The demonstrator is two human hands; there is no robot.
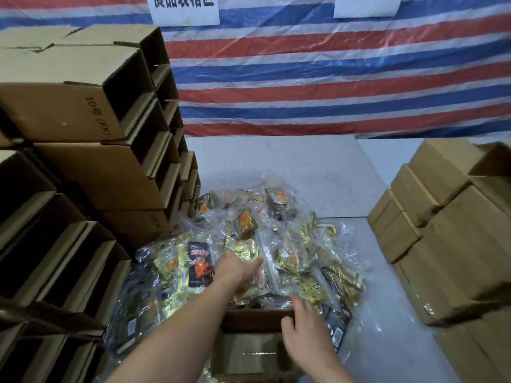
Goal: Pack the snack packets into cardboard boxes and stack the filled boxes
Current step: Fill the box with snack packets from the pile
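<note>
Head view: my left hand (pixel 235 268) reaches, fingers loose, into the snack packets (pixel 276 244) while my right hand (pixel 302 324), fingers spread, steadies the cardboard box (pixel 254 322) for loading.

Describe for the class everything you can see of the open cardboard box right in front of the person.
The open cardboard box is plain brown corrugated card, sitting low and centre at the near edge of the snack packet pile. Its top is open, its far wall upright against the packets; a flap lies below, bearing a shiny strip, perhaps tape. The right hand rests on its far right rim. The left hand reaches beyond it into the pile. Whether packets lie inside cannot be told.
</note>
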